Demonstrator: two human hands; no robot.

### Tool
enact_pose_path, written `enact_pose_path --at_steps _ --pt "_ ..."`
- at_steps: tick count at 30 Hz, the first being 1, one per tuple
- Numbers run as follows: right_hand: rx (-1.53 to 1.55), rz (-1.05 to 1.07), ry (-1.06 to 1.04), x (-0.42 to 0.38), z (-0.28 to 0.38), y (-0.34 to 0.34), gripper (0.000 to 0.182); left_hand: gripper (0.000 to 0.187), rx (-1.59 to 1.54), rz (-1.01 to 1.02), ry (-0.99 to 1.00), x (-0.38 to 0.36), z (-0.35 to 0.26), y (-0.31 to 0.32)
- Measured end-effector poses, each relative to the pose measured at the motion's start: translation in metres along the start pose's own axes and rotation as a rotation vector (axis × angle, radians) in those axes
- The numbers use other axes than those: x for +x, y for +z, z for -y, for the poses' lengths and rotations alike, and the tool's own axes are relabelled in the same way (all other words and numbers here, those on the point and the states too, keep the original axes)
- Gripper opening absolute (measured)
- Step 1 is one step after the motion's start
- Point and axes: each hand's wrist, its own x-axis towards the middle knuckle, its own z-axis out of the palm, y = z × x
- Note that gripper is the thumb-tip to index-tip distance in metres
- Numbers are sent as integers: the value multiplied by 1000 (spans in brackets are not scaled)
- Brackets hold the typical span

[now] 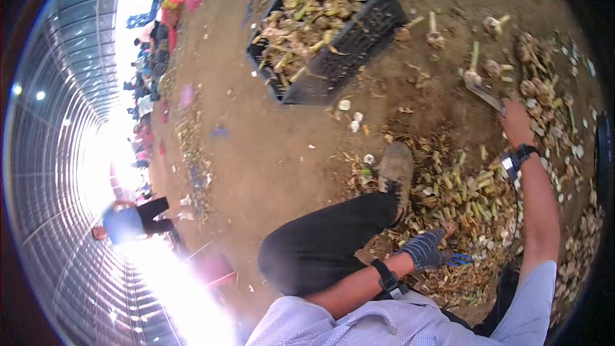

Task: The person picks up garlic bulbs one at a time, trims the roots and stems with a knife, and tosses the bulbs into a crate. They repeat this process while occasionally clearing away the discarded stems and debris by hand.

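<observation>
My right hand is bare and closed around a knife. The blade reaches away from my fingers, its tip right at a garlic bulb with a green stem. Beside that hand lies a heap of garlic bulbs with stalks. My left hand wears a dark blue patterned glove and holds nothing I can see. Its fingers are spread apart, low over a pile of cut stems and dry skins.
A black plastic crate full of garlic stands on the dirt floor. My shoe rests beside the trimmings. Loose bulbs lie around. Farther off, a person in blue stands in the long tunnel shed, and several people line one side.
</observation>
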Motion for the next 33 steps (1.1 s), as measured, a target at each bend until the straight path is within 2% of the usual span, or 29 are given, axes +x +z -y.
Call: enact_pose_path --at_steps 2,6,8,10,12,14,16,17,20,22,23,26,27,28,29,30,31,33 --pt "-29 -109 21 23 -23 46 52 95 -62 -7 -23 0 -4 1" --pt "-1 -146 -52 1 -44 76 48 95 -26 7 50 -2 -11 -3" --pt "51 -48 11 -28 -25 69 52 94 17 -41 92 2 -10 12" --pt "-105 21 -69 -40 -49 119 55 93 9 -37 118 3 -3 19" --pt "-108 4 -102 -78 -43 133 57 93 -5 -16 128 -10 -13 13" --pt "371 191 147 -129 12 62 64 93 16 30 108 -22 -22 5" --pt "374 113 131 -164 13 72 67 93 38 57 118 -36 -30 6" --pt "371 66 129 -185 12 85 68 94 63 23 147 -37 -26 14" --pt "658 -116 74 -229 6 109 55 96 201 -171 253 -25 -15 34" --pt "844 -20 207 -269 24 77 50 95 241 -306 308 0 -3 40" --pt "954 1 196 -284 38 58 49 94 257 -368 341 3 -6 42" --pt "1260 2 218 -357 67 -3 45 95 83 -546 341 -81 -51 20" --pt "1351 -22 207 -376 83 -24 44 94 2 -502 514 -99 -56 14" --pt "1415 -45 196 -394 92 -38 43 93 -80 -440 678 -101 -56 12" --pt "1480 -65 183 -407 95 -42 43 89 -52 -409 689 -76 -45 24" --pt "1432 -173 222 -412 94 -28 41 84 -24 -395 688 -58 -37 36" --pt "1385 -265 261 -419 93 -19 39 79 27 -419 705 -72 -46 38" --pt "1422 -272 157 -446 96 -27 38 69 123 -492 723 -118 -56 35"
